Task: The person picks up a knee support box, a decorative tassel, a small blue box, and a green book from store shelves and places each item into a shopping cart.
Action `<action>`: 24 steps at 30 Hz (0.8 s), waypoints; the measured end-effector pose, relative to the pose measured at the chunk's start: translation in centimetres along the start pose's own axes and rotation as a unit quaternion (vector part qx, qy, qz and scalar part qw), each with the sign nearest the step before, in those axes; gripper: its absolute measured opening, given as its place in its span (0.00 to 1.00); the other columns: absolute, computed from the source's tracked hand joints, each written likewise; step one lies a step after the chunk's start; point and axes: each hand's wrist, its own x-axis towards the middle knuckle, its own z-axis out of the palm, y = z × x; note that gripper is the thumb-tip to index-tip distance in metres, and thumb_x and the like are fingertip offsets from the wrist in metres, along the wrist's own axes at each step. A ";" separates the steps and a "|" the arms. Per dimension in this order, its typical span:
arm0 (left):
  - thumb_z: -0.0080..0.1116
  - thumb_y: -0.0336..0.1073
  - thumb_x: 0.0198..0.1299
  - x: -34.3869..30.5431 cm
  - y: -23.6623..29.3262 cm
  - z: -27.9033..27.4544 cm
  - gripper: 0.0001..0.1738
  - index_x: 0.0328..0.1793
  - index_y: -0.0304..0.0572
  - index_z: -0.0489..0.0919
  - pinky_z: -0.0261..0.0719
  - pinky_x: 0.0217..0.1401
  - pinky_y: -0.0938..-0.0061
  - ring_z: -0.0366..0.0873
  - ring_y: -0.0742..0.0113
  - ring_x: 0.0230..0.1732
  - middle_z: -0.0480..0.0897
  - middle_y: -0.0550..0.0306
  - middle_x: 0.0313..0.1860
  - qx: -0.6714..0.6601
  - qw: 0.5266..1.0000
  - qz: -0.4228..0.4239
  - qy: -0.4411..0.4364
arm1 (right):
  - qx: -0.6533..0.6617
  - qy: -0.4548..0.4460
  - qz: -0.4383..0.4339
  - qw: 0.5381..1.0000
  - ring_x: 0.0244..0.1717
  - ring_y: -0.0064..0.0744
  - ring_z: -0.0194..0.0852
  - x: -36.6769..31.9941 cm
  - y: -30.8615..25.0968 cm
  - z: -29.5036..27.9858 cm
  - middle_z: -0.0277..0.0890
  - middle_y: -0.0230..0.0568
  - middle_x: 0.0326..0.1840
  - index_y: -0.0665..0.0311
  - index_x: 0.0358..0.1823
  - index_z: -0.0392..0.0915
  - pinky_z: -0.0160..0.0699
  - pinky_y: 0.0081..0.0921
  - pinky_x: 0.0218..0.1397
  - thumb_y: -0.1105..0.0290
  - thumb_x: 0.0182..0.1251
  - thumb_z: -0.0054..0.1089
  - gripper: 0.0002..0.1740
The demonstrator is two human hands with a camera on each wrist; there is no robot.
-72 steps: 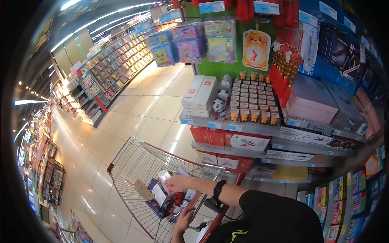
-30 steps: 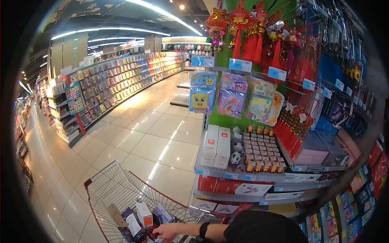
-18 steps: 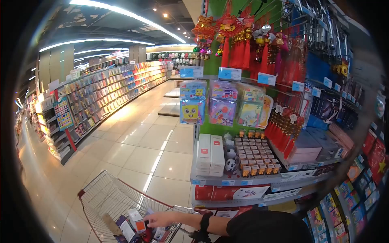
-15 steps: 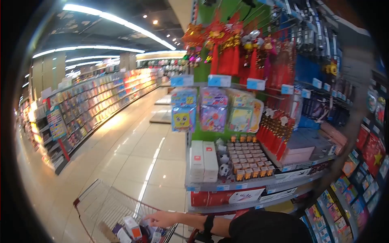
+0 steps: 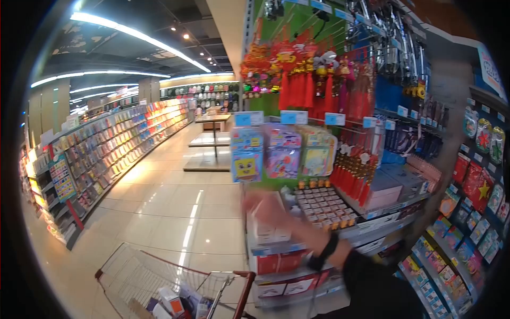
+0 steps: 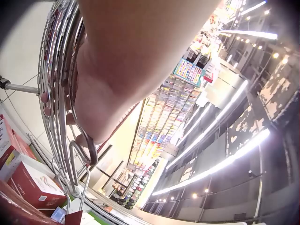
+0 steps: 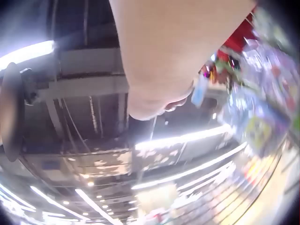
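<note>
Shopping cart wires are gripped by the left hand, while the right hand, blurred before white cartons, shows no readable grip.

A shop, and of the self-service kind: a wire shopping cart stands at the bottom of the frame, left of centre. Blue-and-white price labels sit in a row at upper centre, above hanging packets with bright cartoon prints and below red tasselled ornaments. On the left a long rack (books or cards, too small to tell) lines an aisle of glossy floor tiles, and strip lights cross the dark ceiling at upper left.
</note>
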 end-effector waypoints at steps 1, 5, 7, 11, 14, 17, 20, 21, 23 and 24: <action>0.47 0.39 0.56 0.4 0.3 -0.8 0.11 0.27 0.41 0.71 0.67 0.35 0.69 0.67 0.71 0.33 0.73 0.60 0.28 -0.009 1.000 0.020 -0.012 | -0.121 0.152 -0.035 0.980 0.27 0.23 0.69 3.8 -2.7 -3.6 0.74 0.35 0.25 0.67 0.29 0.75 0.70 0.24 0.30 0.71 0.59 0.56 0.06; 0.43 0.44 0.56 4.7 -6.4 -0.9 0.15 0.26 0.42 0.73 0.64 0.36 0.71 0.65 0.70 0.31 0.73 0.61 0.27 -0.114 0.988 -0.094 -0.047 | 0.286 0.126 0.107 0.944 0.13 0.15 0.49 14.4 -8.2 -13.6 0.57 0.27 0.18 0.59 0.53 0.63 0.51 0.15 0.14 0.59 0.61 0.53 0.21; 0.40 0.47 0.58 4.5 -4.8 -2.1 0.19 0.30 0.41 0.76 0.63 0.35 0.71 0.63 0.69 0.29 0.71 0.63 0.26 -0.076 0.994 -0.061 -0.045 | 0.354 0.096 0.176 0.914 0.12 0.16 0.48 17.2 -8.6 -15.3 0.57 0.27 0.19 0.58 0.56 0.60 0.48 0.14 0.13 0.58 0.61 0.52 0.24; 0.45 0.54 0.56 4.3 -3.2 -3.7 0.22 0.28 0.41 0.75 0.63 0.30 0.70 0.63 0.69 0.26 0.70 0.62 0.23 -0.103 0.989 -0.109 -0.002 | 0.320 0.136 0.221 0.911 0.11 0.15 0.44 20.8 -7.4 -15.8 0.55 0.24 0.17 0.58 0.57 0.56 0.43 0.14 0.12 0.58 0.59 0.49 0.27; 0.48 0.54 0.54 4.4 -3.5 -4.3 0.23 0.27 0.40 0.74 0.64 0.29 0.68 0.64 0.67 0.25 0.70 0.60 0.21 -0.146 0.984 -0.104 -0.003 | 0.341 0.131 0.264 0.893 0.10 0.15 0.42 22.0 -6.6 -16.2 0.54 0.23 0.16 0.60 0.52 0.61 0.42 0.14 0.12 0.57 0.59 0.48 0.23; 0.47 0.52 0.56 4.0 -3.2 -4.9 0.22 0.29 0.38 0.75 0.64 0.32 0.68 0.65 0.67 0.27 0.71 0.60 0.24 -0.149 0.985 -0.090 0.015 | 0.336 0.120 0.277 0.892 0.09 0.16 0.39 21.8 -6.5 -15.7 0.52 0.22 0.15 0.62 0.40 0.65 0.41 0.14 0.12 0.54 0.59 0.46 0.18; 0.41 0.48 0.62 6.2 -7.7 -4.6 0.22 0.40 0.34 0.75 0.64 0.37 0.71 0.65 0.69 0.33 0.72 0.61 0.30 -0.179 0.980 -0.072 -0.052 | 0.197 0.289 0.208 0.913 0.10 0.16 0.42 21.5 -6.2 -15.2 0.51 0.24 0.14 0.60 0.32 0.63 0.42 0.16 0.12 0.56 0.57 0.46 0.14; 0.41 0.48 0.62 6.5 -8.4 -4.7 0.22 0.40 0.34 0.75 0.64 0.37 0.71 0.65 0.69 0.33 0.72 0.61 0.30 -0.178 0.980 -0.073 -0.055 | 0.246 0.254 0.232 0.906 0.10 0.16 0.42 21.6 -6.0 -15.3 0.52 0.25 0.14 0.60 0.31 0.62 0.42 0.16 0.12 0.57 0.57 0.46 0.14; 0.39 0.48 0.63 7.2 -9.8 -4.7 0.22 0.41 0.36 0.75 0.65 0.34 0.73 0.65 0.70 0.31 0.72 0.61 0.30 -0.191 0.977 -0.060 -0.078 | 0.296 0.219 0.253 0.895 0.10 0.16 0.43 21.9 -5.3 -15.4 0.54 0.26 0.15 0.59 0.30 0.62 0.42 0.16 0.12 0.57 0.56 0.47 0.13; 0.38 0.49 0.63 7.4 -10.4 -4.6 0.22 0.42 0.37 0.75 0.64 0.32 0.75 0.65 0.71 0.30 0.72 0.61 0.30 -0.186 0.977 -0.062 -0.081 | 0.311 0.211 0.269 0.887 0.10 0.17 0.44 22.1 -4.9 -15.4 0.56 0.28 0.16 0.59 0.29 0.61 0.42 0.16 0.12 0.57 0.56 0.47 0.13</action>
